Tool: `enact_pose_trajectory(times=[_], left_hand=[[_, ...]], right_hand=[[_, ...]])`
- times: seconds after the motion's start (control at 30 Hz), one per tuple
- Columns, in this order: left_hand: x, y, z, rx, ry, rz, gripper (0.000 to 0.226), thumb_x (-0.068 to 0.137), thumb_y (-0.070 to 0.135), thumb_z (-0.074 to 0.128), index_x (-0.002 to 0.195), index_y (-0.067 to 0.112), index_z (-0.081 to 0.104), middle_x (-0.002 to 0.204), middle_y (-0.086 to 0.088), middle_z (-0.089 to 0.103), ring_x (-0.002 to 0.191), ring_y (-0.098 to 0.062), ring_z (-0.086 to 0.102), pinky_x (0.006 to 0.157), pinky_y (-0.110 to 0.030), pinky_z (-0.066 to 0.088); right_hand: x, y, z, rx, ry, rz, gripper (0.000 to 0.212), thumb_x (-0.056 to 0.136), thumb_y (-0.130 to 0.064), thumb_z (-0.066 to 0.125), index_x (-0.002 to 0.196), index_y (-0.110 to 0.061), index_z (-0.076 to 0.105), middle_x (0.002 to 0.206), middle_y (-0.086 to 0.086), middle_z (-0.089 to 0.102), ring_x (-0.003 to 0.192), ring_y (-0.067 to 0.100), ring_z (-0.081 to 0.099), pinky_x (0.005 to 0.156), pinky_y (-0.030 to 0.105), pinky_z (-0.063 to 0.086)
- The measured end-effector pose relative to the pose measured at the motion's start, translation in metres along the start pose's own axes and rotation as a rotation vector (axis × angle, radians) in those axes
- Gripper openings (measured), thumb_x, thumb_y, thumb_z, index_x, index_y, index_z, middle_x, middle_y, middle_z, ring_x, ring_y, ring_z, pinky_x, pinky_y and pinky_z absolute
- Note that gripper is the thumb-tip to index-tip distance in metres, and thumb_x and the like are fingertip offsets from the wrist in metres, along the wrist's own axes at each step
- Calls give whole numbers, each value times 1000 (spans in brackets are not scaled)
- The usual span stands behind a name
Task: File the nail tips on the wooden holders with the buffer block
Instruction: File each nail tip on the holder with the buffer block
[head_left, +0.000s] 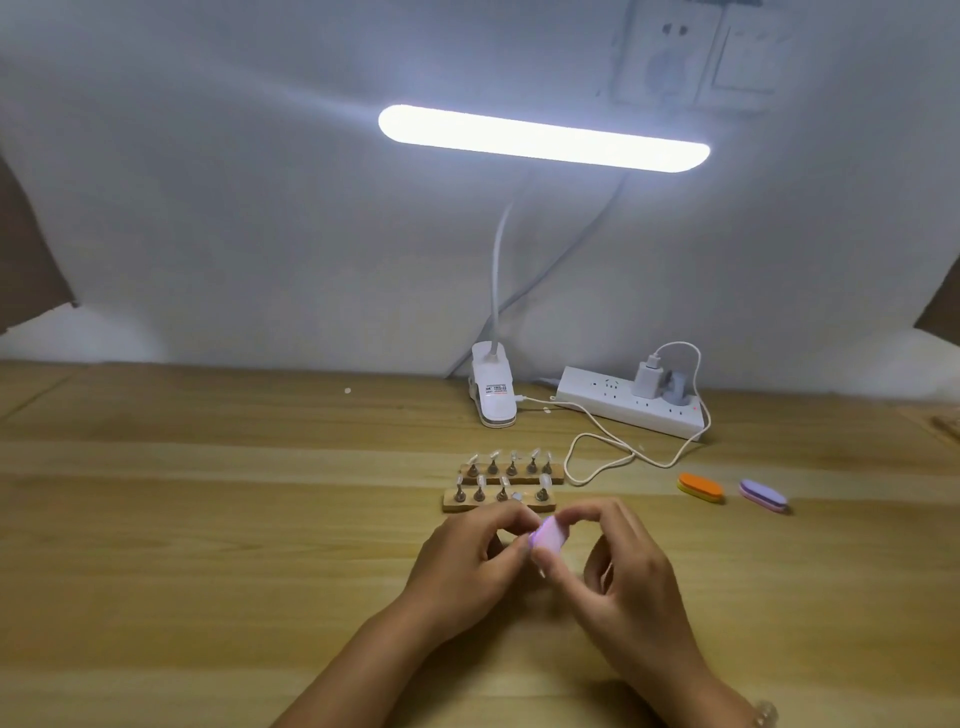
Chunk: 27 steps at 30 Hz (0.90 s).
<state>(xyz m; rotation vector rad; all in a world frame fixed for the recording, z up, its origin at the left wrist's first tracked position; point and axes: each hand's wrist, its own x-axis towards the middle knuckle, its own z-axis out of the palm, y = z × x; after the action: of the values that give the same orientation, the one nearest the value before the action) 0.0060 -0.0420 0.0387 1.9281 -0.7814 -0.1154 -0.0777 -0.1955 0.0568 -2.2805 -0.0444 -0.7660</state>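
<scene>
Head view: both hands meet low over the table (208, 519), just in front of the two wooden holders; right hand (628, 582) pinches the pink buffer block (550, 535) between thumb and forefinger, other fingers loosely curled beneath; gripped this way, I judge, so a flat face turns toward the left hand.

Left hand (467, 564) narrow, fingertips drawn together on a small pale piece at the block's near corner; I take it for a nail tip (521, 543), though it is too blurred to be sure. Held up off the wood, I reckon, so the edge can be turned against the grit and checked under the lamp (543, 137).

Near wooden holder (467, 505) seems to show a gap toward the right of its row; probably where this piece belongs. Far wooden holder (557, 476) carries a row of clear nail tips (494, 454) standing on pegs; the two holders lie parallel and close, just beyond my fingers, which makes any swap short.

An orange buffer (700, 487) and a purple buffer (762, 494) lie well off to the right, apart from the work; power strip (628, 402) and lamp clamp (493, 389) sit at the back.

Step in hand: filing one tip; how many are done I cannot tell. Risk: so small a piece slipping from the pinch.
</scene>
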Motion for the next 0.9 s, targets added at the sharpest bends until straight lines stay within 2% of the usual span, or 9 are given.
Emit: enact_pose_trajectory(times=[0.13,0.2,0.27,0.33,0.4,0.53,0.67,0.83,0.9], left_hand=[[1,0,0,50,5,17,13,90,46,57,97,40,66,94,22,68,57,2,51,60,-27,39],[0,-1,1,47,3,22,16,87,49,56,96,40,66,95,22,67,57,4,52,60,-25,39],[0,-1,1,15,-1,9,20,83,50,55,95,40,66,96,21,67,58,2,54,59,-30,45],[0,-1,1,5,4,0,19,82,50,55,94,40,66,95,20,68,60,0,58,60,-34,49],[0,-1,1,16,15,7,17,84,50,56,94,40,66,94,20,68,59,0,58,60,-31,49],[0,1,0,-28,13,18,11,85,45,60,91,40,67,93,17,68,57,-4,58,56,-29,46],[-1,2,0,-15,36,25,9,87,42,60,92,39,67,94,18,68,55,-8,58,54,-28,45],[0,0,-1,-27,56,5,11,89,41,59,93,36,67,96,20,69,55,-5,50,57,-28,44],[1,0,0,-11,38,18,14,89,42,57,95,35,68,95,20,69,54,-3,49,58,-25,40]], right_hand=[[6,5,-2,16,35,102,20,79,-38,76,89,-29,60,94,-16,61,54,14,54,58,31,47],[5,5,-2,-18,27,86,20,79,-35,76,91,-29,60,95,-17,60,53,12,55,58,33,48],[1,0,-1,-36,-32,6,24,79,-35,76,95,-31,59,97,-17,58,54,11,55,55,30,48],[2,0,-1,-22,-27,29,24,78,-36,76,94,-31,59,96,-17,58,54,12,55,55,30,48],[4,3,-2,-21,25,88,23,77,-38,75,92,-31,58,94,-17,57,54,13,54,57,32,48],[1,-1,-1,-50,-31,-3,26,78,-47,70,94,-32,56,96,-17,57,54,10,54,55,27,47],[5,7,-3,-29,39,103,23,75,-42,73,87,-31,57,92,-16,60,50,14,51,55,34,47],[4,11,-5,37,104,139,25,76,-33,80,87,-31,58,90,-15,61,49,14,53,54,26,45],[1,6,-3,44,40,62,26,77,-37,80,89,-31,58,92,-14,61,51,12,54,53,19,42]])
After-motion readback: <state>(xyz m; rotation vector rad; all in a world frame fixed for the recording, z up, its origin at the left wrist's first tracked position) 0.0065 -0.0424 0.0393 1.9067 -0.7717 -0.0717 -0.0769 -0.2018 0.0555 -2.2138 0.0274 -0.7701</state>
